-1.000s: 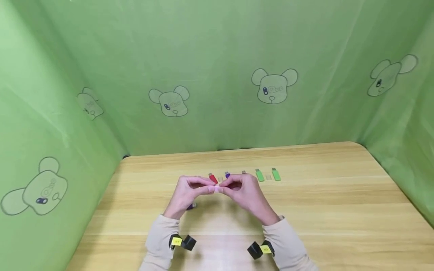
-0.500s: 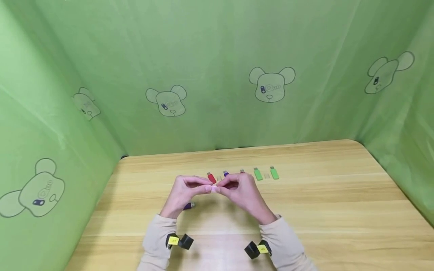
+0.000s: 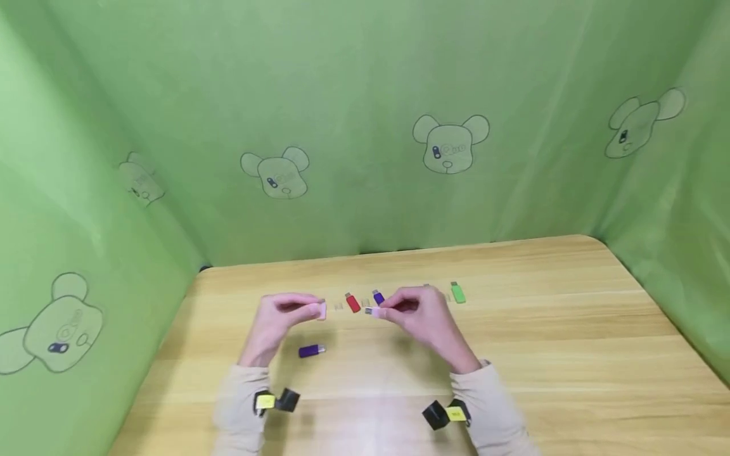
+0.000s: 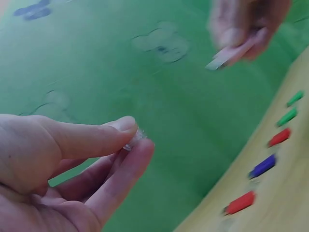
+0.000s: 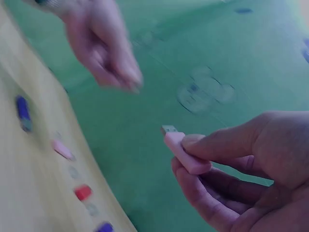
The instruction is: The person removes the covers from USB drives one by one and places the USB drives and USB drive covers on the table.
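My left hand [image 3: 276, 326] and right hand [image 3: 424, 323] are raised over the table, apart from each other. Between left thumb and fingertip I pinch a small clear cap [image 4: 134, 139]. My right thumb and fingers pinch a pink USB stick [image 5: 186, 153], its metal plug bare and pointing toward the left hand. Just beyond my left fingertips in the head view lies another pink USB stick [image 3: 322, 310]. A purple USB stick [image 3: 308, 351] lies nearer me with its plug pointing right.
A row of USB sticks lies further back: a red stick [image 3: 353, 303], a purple stick [image 3: 378, 297], a red stick [image 4: 279, 137] and green sticks, one green stick [image 3: 458, 292] at the right end. Clear caps [image 3: 339, 306] lie between some. Green curtains [image 3: 365, 126] enclose the table [image 3: 547, 354].
My hands were together at the small pink item; now they are apart, the left moved leftward with the clear cap, the right holding the pink USB stick with its plug bare.
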{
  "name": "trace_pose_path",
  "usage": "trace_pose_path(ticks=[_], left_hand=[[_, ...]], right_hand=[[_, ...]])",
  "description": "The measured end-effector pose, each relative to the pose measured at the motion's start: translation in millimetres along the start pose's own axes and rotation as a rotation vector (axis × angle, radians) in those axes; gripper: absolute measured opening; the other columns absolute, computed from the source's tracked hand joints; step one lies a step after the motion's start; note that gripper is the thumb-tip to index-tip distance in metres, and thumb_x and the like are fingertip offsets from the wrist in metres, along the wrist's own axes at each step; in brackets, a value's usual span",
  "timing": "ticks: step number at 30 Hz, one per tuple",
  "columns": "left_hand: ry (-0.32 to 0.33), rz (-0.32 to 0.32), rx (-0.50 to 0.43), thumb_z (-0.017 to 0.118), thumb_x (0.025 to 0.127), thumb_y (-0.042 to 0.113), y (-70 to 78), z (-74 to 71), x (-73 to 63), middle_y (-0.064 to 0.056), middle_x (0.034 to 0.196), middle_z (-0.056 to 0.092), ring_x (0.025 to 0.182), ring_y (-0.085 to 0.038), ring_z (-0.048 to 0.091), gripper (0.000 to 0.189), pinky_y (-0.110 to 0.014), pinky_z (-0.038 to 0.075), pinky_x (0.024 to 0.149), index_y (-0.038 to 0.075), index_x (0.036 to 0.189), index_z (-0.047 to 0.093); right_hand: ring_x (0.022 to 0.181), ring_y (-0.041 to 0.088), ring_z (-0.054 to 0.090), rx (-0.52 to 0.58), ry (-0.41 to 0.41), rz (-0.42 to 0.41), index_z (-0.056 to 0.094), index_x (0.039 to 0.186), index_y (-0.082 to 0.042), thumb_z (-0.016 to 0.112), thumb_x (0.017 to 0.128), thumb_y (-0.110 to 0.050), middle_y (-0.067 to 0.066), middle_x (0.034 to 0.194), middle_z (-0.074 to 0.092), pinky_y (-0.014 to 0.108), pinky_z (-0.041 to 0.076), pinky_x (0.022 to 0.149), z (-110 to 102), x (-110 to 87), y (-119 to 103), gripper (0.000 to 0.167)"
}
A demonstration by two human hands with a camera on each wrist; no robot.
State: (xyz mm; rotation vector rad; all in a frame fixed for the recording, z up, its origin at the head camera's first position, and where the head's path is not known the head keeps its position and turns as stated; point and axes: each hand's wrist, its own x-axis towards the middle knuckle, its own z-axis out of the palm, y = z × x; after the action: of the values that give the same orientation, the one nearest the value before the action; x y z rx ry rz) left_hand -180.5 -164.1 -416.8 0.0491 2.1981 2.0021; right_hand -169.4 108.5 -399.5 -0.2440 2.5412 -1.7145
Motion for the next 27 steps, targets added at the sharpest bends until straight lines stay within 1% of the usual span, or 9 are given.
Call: trace_pose_path(ticks=[2, 4, 8, 11, 13, 16, 20, 24, 27], left_hand=[[0.042, 0.002, -0.035, 0.082, 0.077, 0.016, 0.8, -15.0, -1.7, -0.012, 0.106, 0.075, 0.092, -0.021, 0.073, 0.036, -0.035, 0.058, 0.09, -0.002, 0.106, 0.071], [0.054, 0.018, -0.056, 0.081, 0.079, 0.014, 3.7, -22.3, -2.8, -0.012, 0.105, 0.075, 0.091, -0.02, 0.073, 0.036, -0.034, 0.059, 0.089, -0.005, 0.107, 0.069], [0.094, 0.039, -0.089, 0.079, 0.08, 0.01, 6.7, -25.8, -0.4, -0.011, 0.102, 0.075, 0.09, -0.018, 0.073, 0.034, -0.034, 0.059, 0.088, -0.006, 0.107, 0.069], [0.116, 0.039, -0.107, 0.079, 0.08, 0.007, 7.1, -27.0, -0.5, -0.006, 0.098, 0.076, 0.089, -0.018, 0.073, 0.033, -0.034, 0.059, 0.087, -0.008, 0.107, 0.068], [0.121, 0.036, -0.108, 0.079, 0.08, 0.007, 7.9, -26.0, -1.0, -0.004, 0.097, 0.077, 0.088, -0.018, 0.073, 0.032, -0.034, 0.059, 0.087, -0.008, 0.107, 0.068], [0.105, 0.029, -0.096, 0.079, 0.08, 0.008, 8.2, -21.8, -0.7, -0.009, 0.099, 0.076, 0.088, -0.018, 0.074, 0.032, -0.034, 0.059, 0.087, -0.007, 0.107, 0.069], [0.078, 0.017, -0.06, 0.079, 0.08, 0.011, 7.1, -11.6, 1.4, -0.016, 0.104, 0.074, 0.088, -0.018, 0.073, 0.031, -0.033, 0.059, 0.087, -0.005, 0.106, 0.07], [0.039, 0.008, -0.045, 0.078, 0.081, 0.01, 3.5, -2.0, 3.3, -0.014, 0.1, 0.075, 0.086, -0.022, 0.073, 0.03, -0.037, 0.059, 0.087, -0.005, 0.106, 0.07], [0.01, 0.002, -0.049, 0.076, 0.082, 0.007, -0.1, 1.8, 3.4, -0.011, 0.098, 0.076, 0.084, -0.022, 0.073, 0.029, -0.039, 0.06, 0.087, -0.008, 0.107, 0.069]], right_hand=[[0.073, 0.016, 0.068, 0.011, 0.002, 0.008, 0.075, 0.086, -0.012, 0.081, 0.079, -0.022, 0.005, 0.087, 0.074, 0.025, 0.058, 0.065, -9.3, 2.0, 4.1, 0.014], [0.078, 0.017, 0.069, 0.021, -0.014, 0.011, 0.074, 0.092, -0.011, 0.08, 0.081, -0.022, 0.007, 0.092, 0.074, 0.024, 0.059, 0.068, -15.2, 4.2, 7.3, 0.016], [0.086, 0.019, 0.069, -0.037, -0.023, 0.014, 0.073, 0.105, -0.01, 0.076, 0.085, -0.016, 0.009, 0.102, 0.074, 0.022, 0.058, 0.073, -21.6, 8.9, 14.6, 0.021], [0.091, 0.022, 0.068, -0.101, -0.008, 0.053, 0.071, 0.114, -0.01, 0.072, 0.088, -0.017, 0.011, 0.109, 0.073, 0.024, 0.057, 0.076, -34.5, 11.3, 27.1, 0.027], [0.095, 0.024, 0.068, -0.134, 0.015, 0.092, 0.069, 0.117, -0.009, 0.07, 0.09, -0.018, 0.013, 0.112, 0.072, 0.025, 0.056, 0.077, -48.3, 12.5, 38.2, 0.029], [0.1, 0.027, 0.065, -0.155, 0.061, 0.164, 0.066, 0.121, -0.008, 0.066, 0.093, -0.022, 0.016, 0.118, 0.069, 0.024, 0.055, 0.077, -72.2, 12.6, 55.1, 0.031], [0.108, 0.026, 0.06, -0.114, 0.139, 0.285, 0.062, 0.127, -0.01, 0.064, 0.094, -0.026, 0.017, 0.126, 0.064, 0.023, 0.052, 0.082, -100.5, 11.1, 74.4, 0.037], [0.109, 0.024, 0.059, -0.023, 0.244, 0.402, 0.062, 0.128, -0.012, 0.069, 0.09, -0.035, 0.014, 0.128, 0.062, 0.025, 0.051, 0.084, -115.3, 9.4, 94.9, 0.044], [0.102, 0.023, 0.062, -0.063, 0.341, 0.423, 0.067, 0.12, -0.01, 0.074, 0.086, -0.038, 0.015, 0.121, 0.067, 0.026, 0.05, 0.08, -117.8, 9.3, 110.5, 0.045]])
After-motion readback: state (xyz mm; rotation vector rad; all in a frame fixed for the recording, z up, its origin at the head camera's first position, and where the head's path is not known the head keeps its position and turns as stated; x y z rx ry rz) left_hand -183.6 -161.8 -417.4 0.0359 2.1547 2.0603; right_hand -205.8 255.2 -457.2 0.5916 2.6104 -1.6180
